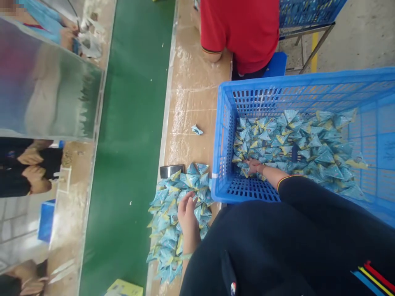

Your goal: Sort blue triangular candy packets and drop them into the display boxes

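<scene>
My left hand (187, 210) rests on a heap of small blue triangular packets (168, 224) spread over the tan table edge, fingers curled onto the packets. My right hand (254, 165) reaches into a blue plastic crate (226, 123) and digs among the many blue packets (296, 144) piled inside it; its fingers are partly buried, closed around packets. My dark sleeves and lap fill the lower right.
A green conveyor belt (129, 135) runs beside the table. One stray packet (196, 130) lies on the table, and a dark metal piece (171, 170) sits by the heap. A person in a red shirt (240, 28) sits beyond the crate. Other workers appear at the left.
</scene>
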Demonstrator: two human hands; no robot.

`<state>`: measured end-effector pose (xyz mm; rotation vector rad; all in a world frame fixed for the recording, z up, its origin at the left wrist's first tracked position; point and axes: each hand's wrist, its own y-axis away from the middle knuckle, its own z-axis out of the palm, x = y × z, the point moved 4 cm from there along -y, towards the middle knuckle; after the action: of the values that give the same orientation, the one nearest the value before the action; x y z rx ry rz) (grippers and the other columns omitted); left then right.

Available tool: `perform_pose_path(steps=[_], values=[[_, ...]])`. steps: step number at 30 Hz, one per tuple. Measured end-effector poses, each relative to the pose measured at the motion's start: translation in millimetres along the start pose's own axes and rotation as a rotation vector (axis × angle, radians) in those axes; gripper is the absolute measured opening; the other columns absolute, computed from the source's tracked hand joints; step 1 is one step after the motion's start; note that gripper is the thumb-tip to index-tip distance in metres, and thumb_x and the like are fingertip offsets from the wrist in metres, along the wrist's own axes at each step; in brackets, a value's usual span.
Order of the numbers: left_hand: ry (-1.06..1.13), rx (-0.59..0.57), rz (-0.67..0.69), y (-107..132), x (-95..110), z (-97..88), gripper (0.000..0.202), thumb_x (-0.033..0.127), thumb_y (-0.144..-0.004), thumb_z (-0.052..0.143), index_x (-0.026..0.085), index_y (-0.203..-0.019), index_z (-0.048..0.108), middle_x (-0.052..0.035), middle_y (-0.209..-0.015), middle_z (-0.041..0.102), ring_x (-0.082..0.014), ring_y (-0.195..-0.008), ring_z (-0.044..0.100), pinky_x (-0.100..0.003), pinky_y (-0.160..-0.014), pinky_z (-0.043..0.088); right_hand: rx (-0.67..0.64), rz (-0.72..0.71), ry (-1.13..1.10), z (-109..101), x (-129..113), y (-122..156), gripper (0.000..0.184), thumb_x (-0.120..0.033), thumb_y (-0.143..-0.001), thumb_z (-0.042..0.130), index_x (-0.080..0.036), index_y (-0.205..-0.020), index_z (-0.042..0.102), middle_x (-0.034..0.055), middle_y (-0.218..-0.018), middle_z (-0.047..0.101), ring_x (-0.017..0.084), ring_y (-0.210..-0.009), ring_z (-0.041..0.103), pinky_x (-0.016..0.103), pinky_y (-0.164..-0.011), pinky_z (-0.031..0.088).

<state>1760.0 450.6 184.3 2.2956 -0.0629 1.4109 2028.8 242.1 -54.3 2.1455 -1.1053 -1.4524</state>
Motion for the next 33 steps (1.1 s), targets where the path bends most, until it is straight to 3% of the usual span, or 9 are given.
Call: perform_pose_path(steps=[5,8,12,16,19,24,26,29,33], values=[[0.1,-0.006,0.068,4,16,17.8,0.036,0.047,-0.075,0.076,0.02,-0.098,0.072,-0.009,-0.109,0.072,-0.024,-0.106,0.068,-0.042,-0.095,0.058,0.039,-0.054,0.01,-57,21,35,0.093,-0.03,-0.052,0.095,-0.021,-0.138,0.061,0.0157,-0.144,0.057,0.039,-0.131,0.056,0.046,-0.113,0.045],[0.283,-0.149,0.09,15,37,48.9,0.041,0.047,-0.071,0.081,0.02,-0.101,0.072,-0.0103,-0.111,0.072,-0.0252,-0.106,0.068,-0.043,-0.096,0.058,0.132,-0.187,-0.095,-110,5,66,0.106,-0.048,-0.059,0.093,-0.022,-0.15,0.047,0.0155,-0.146,0.055,0.038,-0.135,0.052,0.051,-0.115,0.044],[0.585,-0.57,-0.115,37,64,107.0,0.062,0.058,-0.07,0.081,0.029,-0.122,0.066,-0.0109,-0.141,0.061,-0.0332,-0.126,0.062,-0.054,-0.101,0.053,0.132,-0.642,-0.273,-163,-81,128,0.112,-0.068,-0.065,0.085,-0.024,-0.155,0.037,0.0139,-0.148,0.052,0.034,-0.135,0.052,0.049,-0.116,0.043],[0.798,-0.87,-0.298,54,76,136.8,0.095,0.084,-0.064,0.071,0.029,-0.14,0.055,-0.0136,-0.149,0.055,-0.0418,-0.131,0.057,-0.064,-0.105,0.047,0.078,-0.948,0.157,-154,-182,178,0.092,-0.058,-0.068,0.088,-0.028,-0.147,0.053,0.015,-0.146,0.05,0.036,-0.133,0.052,0.051,-0.114,0.043],[0.873,-0.903,-0.241,54,70,126.3,0.106,0.081,-0.061,0.077,0.022,-0.145,0.051,-0.0171,-0.146,0.058,-0.0432,-0.139,0.05,-0.062,-0.114,0.04,0.054,-0.995,0.444,-119,-226,190,0.092,-0.046,-0.067,0.09,-0.033,-0.15,0.052,0.015,-0.143,0.051,0.038,-0.127,0.054,0.053,-0.104,0.051],[0.922,-0.801,-0.193,54,35,84.4,0.107,0.082,-0.057,0.076,0.017,-0.139,0.056,-0.0173,-0.143,0.061,-0.0443,-0.146,0.042,-0.061,-0.119,0.033,0.036,-1.092,0.524,-64,-248,188,0.111,-0.043,-0.067,0.089,-0.026,-0.161,0.033,0.0226,-0.157,0.035,0.044,-0.135,0.047,0.062,-0.107,0.046],[0.925,-0.686,-0.166,56,21,69.1,0.104,0.086,-0.059,0.07,0.014,-0.134,0.06,-0.019,-0.141,0.062,-0.0456,-0.145,0.041,-0.062,-0.118,0.033,-0.003,-1.161,0.476,-58,-256,189,0.112,-0.052,-0.069,0.087,-0.023,-0.162,0.031,0.0246,-0.163,0.026,0.048,-0.142,0.038,0.065,-0.113,0.04],[0.952,-0.503,-0.126,62,10,47.3,0.103,0.094,-0.065,0.053,0.012,-0.128,0.063,-0.0207,-0.138,0.063,-0.0456,-0.144,0.042,-0.062,-0.117,0.033,-0.227,-1.212,0.344,-64,-274,191,0.111,-0.062,-0.072,0.082,-0.024,-0.162,0.03,0.0217,-0.164,0.027,0.044,-0.149,0.033,0.06,-0.118,0.037],[0.949,-0.279,-0.119,70,5,13.1,0.107,0.1,-0.065,0.035,0.017,-0.125,0.064,-0.0189,-0.133,0.065,-0.044,-0.144,0.04,-0.064,-0.116,0.031,-0.363,-0.951,-0.078,-70,-290,171,0.072,-0.056,-0.082,0.076,-0.028,-0.142,0.048,0.0128,-0.136,0.06,0.031,-0.125,0.062,0.048,-0.104,0.054]])
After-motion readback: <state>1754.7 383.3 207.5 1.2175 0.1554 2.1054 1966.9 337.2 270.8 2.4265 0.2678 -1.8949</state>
